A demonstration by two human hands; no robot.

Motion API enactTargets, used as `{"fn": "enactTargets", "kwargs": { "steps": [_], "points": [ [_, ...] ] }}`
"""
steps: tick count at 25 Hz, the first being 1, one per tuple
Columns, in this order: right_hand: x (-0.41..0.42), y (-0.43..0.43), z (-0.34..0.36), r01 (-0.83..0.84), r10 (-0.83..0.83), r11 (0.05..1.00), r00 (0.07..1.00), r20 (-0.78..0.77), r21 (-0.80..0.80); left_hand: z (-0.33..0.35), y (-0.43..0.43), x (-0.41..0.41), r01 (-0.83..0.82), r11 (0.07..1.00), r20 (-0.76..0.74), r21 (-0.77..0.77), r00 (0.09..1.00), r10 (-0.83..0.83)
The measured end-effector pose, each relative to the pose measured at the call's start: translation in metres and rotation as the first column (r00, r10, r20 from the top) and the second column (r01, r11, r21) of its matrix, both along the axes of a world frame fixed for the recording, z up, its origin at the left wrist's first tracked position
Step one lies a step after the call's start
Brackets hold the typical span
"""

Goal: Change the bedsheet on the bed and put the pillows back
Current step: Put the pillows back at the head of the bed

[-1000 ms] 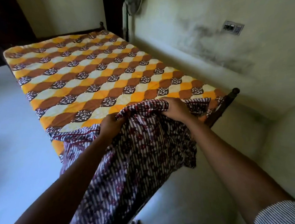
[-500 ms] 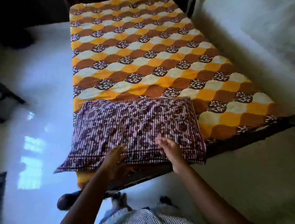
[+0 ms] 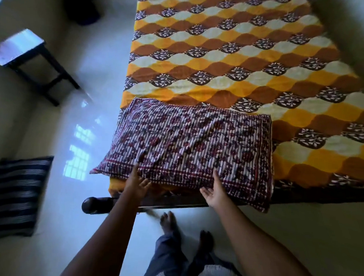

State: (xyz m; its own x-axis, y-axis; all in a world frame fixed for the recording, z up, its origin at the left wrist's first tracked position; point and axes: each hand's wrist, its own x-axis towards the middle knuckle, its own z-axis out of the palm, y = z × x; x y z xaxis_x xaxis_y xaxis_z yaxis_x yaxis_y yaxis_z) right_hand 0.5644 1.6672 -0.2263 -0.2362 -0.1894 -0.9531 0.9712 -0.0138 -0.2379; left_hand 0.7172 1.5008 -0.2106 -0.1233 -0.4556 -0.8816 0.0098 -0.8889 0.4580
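1. Landing flat, the pillow (image 3: 189,146) lay at the near end of the bed. It sat on the left half of the orange-and-brown bedsheet (image 3: 232,63), with its near edge and left corner hanging a little past the mattress.
2. 1 second before, both hands had gripped it, bunched up, above this same end. Half a second before, it was already down with the hands on top.
3. The left hand (image 3: 136,184) was now at the near edge, fingers spread and straight, fingertips touching the cover and holding nothing.
4. The right hand (image 3: 216,191) was likewise slack and spread, palm turned up, with 1 fingertip against the pillow's near edge.
5. The grip was gone and the pillow rested by its own weight, so this pillow looked placed.
6. The bedsheet lay smooth across the mattress, so the sheet change read as done.
7. Only 1 pillow showed; whether more remained, I could not tell.
8. A small push away from the dark bed frame (image 3: 174,203) would probably cure the overhang.
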Motion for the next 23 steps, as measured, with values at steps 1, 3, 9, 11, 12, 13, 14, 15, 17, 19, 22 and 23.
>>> {"fn": "enactTargets", "kwargs": {
  "steps": [1, 3, 9, 11, 12, 13, 14, 15, 17, 19, 22, 23],
  "points": [
    [-0.004, -0.005, -0.002, 0.048, -0.049, 0.999, 0.999, 0.024, 0.023, -0.003, -0.008, -0.004, 0.014, 0.999, 0.004, 0.053, 1.000, -0.014],
    [-0.013, -0.014, -0.007, 0.131, -0.135, 0.989, 0.989, 0.053, 0.070, -0.004, -0.018, -0.011, 0.126, 0.967, -0.003, 0.221, 0.992, -0.129],
    [-0.048, -0.042, 0.000, 0.079, -0.053, 0.977, 0.990, -0.132, 0.196, -0.091, -0.074, -0.001, -0.041, 0.998, 0.031, 0.044, 0.999, 0.039],
    [-0.064, -0.038, 0.022, 0.020, 0.016, 0.988, 0.973, -0.229, 0.155, -0.067, -0.073, -0.009, -0.163, 0.986, 0.098, -0.027, 0.982, 0.164],
    [-0.072, -0.034, 0.033, -0.011, 0.047, 0.991, 0.959, -0.278, 0.130, -0.037, -0.066, -0.014, -0.189, 0.978, 0.063, -0.088, 0.979, 0.194],
    [-0.079, -0.028, 0.043, -0.036, 0.071, 0.993, 0.944, -0.321, 0.116, -0.006, -0.052, -0.020, -0.184, 0.972, 0.007, -0.147, 0.982, 0.187],
    [-0.085, -0.021, 0.051, -0.057, 0.095, 0.992, 0.928, -0.362, 0.113, 0.017, -0.038, -0.023, -0.154, 0.973, -0.028, -0.171, 0.988, 0.152],
    [-0.091, -0.011, 0.059, -0.078, 0.110, 0.992, 0.914, -0.390, 0.097, 0.034, -0.023, -0.022, -0.146, 0.973, -0.060, -0.177, 0.989, 0.137],
    [-0.091, 0.015, 0.066, -0.110, 0.126, 0.992, 0.890, -0.438, 0.063, 0.040, 0.000, 0.001, -0.141, 0.975, -0.127, -0.173, 0.985, 0.119],
    [-0.069, 0.052, 0.057, -0.170, 0.171, 0.985, 0.881, -0.441, 0.041, 0.028, 0.028, 0.036, -0.116, 0.984, -0.166, -0.138, 0.982, 0.093],
    [-0.006, 0.111, 0.022, -0.222, 0.228, 0.973, 0.899, -0.374, 0.060, -0.002, 0.078, 0.083, -0.202, 0.976, -0.070, -0.077, 0.978, 0.197],
    [0.008, 0.126, 0.006, -0.238, 0.258, 0.966, 0.900, -0.352, 0.100, -0.010, 0.091, 0.091, -0.197, 0.978, -0.022, -0.071, 0.980, 0.196]
  ]
}}
